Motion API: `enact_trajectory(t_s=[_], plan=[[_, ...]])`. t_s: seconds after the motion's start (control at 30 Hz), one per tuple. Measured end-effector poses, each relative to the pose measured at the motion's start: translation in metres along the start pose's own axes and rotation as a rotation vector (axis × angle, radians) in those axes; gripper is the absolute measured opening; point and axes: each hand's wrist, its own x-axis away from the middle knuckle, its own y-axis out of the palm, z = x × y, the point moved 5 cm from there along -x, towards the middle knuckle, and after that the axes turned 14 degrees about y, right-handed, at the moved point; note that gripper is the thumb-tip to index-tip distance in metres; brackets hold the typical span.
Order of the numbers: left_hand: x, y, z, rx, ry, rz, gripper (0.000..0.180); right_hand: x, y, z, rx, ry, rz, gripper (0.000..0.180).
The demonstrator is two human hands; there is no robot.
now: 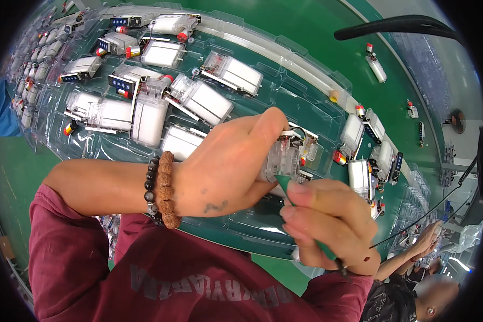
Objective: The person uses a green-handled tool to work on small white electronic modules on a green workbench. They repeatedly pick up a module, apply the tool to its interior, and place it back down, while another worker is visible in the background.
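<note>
My left hand (pixel 228 161) is closed around a clear plastic device housing (pixel 284 158) in front of my chest. Small electronic parts and wires show at its upper end, beside a red-and-yellow cylinder; the rest is hidden by my fingers. My right hand (pixel 333 217) grips a slim green pen-shaped tool (pixel 282 183) between thumb and fingers. Its tapered end reaches the near side of the housing, but the exact contact point is hidden. Just left of my hands lie several white-and-clear device units (pixel 201 102) of similar build.
Clear plastic trays (pixel 300 102) holding more units cover the green bench. Several units (pixel 359 177) stand at the right, near a loose unit (pixel 376 67). A dark cable (pixel 429 206) runs at the right. Another person's arm (pixel 418 247) reaches in at lower right.
</note>
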Motion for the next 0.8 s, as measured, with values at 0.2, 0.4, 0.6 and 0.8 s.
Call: enact_trajectory(t_s=[0.2,0.4,0.6,0.8], plan=[[-0.004,-0.001,-0.001,0.002,-0.002,0.009,0.058,0.006,-0.006,0.007,-0.035,-0.036,0.033,0.035],[-0.006,0.0,0.002,0.041,-0.027,0.01,0.056,0.018,-0.018,0.012,-0.282,0.139,0.088,0.034],[-0.005,-0.002,0.001,0.077,0.018,0.033,0.056,0.01,-0.01,0.016,-0.27,0.138,0.02,0.033],[0.0,-0.03,-0.01,0.022,-0.009,-0.025,0.059,-0.03,0.003,0.007,-0.207,0.254,-0.106,0.032]])
